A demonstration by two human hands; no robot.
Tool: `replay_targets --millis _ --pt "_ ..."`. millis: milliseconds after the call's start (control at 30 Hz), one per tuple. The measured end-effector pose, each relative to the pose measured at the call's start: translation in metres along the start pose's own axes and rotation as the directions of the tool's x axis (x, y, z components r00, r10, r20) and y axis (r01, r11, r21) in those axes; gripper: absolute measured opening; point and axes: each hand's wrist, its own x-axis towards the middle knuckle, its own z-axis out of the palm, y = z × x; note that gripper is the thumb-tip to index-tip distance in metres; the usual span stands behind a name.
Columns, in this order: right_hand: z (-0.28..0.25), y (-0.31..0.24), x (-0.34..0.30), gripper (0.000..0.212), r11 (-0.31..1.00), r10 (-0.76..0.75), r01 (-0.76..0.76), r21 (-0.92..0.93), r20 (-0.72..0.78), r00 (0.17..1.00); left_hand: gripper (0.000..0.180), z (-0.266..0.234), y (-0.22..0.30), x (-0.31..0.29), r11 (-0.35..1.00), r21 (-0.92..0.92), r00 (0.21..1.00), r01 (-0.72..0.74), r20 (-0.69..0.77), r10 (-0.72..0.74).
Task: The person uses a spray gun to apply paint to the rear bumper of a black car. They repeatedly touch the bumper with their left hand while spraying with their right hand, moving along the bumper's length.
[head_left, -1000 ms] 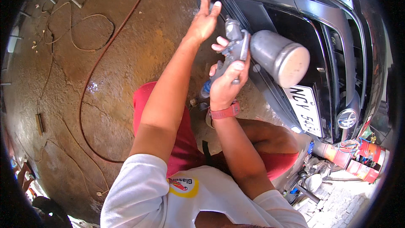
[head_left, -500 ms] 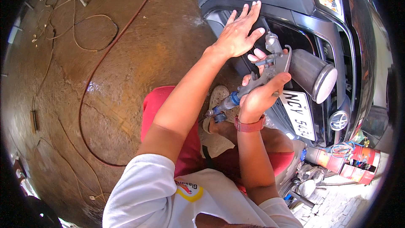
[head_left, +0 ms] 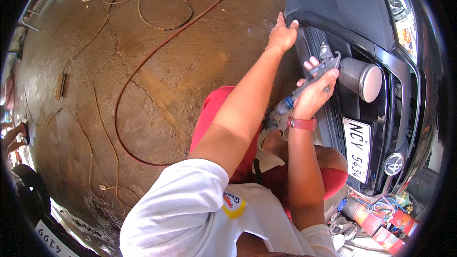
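Note:
My right hand is wrapped around a metal spray gun, with a grey cylindrical cup fixed to its side. A blue hose fitting sticks out below that grip. The gun is held in front of the dark car's grille, close to the white licence plate. Beyond it, my left hand reaches to the edge of the black front bumper. Its index finger is stretched out and its thumb stands apart; the other fingers are mostly hidden. I see nothing held in it.
A long red hose curves over the wet brown floor to my left. Thin cables lie looped farther off. Red containers and assorted parts stand at the lower right, and another vehicle's plate shows at the lower left.
My left hand has gone from spread fingers to a pointing shape at the bumper's edge. The spray gun stays in my right hand. The whole view has shifted, with the floor and hose now farther right.

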Motion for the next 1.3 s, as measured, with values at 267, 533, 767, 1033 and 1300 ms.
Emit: replay_targets --millis 267,533,767,1033,1300 --pt "0.075 0.024 0.037 0.068 0.987 -0.114 0.106 0.122 0.066 0.991 0.068 -0.041 0.011 0.011 0.869 -0.495 0.952 0.000 -0.267 -0.152" --pt "0.151 0.060 0.093 0.061 0.936 -0.292 0.227 0.270 0.232 0.928 0.060 -0.099 0.073 -0.044 0.786 -0.073 0.613 -0.614 -0.672 0.416" --pt "0.120 0.010 0.136 0.098 0.944 -0.310 0.232 0.235 0.393 0.865 0.058 -0.130 0.057 -0.179 0.797 0.604 0.936 -0.007 -0.276 0.217" --pt "0.073 -0.080 0.154 0.087 0.901 -0.203 0.393 -0.185 0.619 0.759 0.064 -0.269 0.080 -0.586 0.092 0.886 0.412 0.454 -0.117 -0.904" --pt "0.087 -0.107 0.161 0.084 0.973 -0.066 0.210 -0.095 0.757 0.650 0.050 -0.328 0.190 -0.653 0.055 0.511 0.253 0.858 -0.326 -0.911"
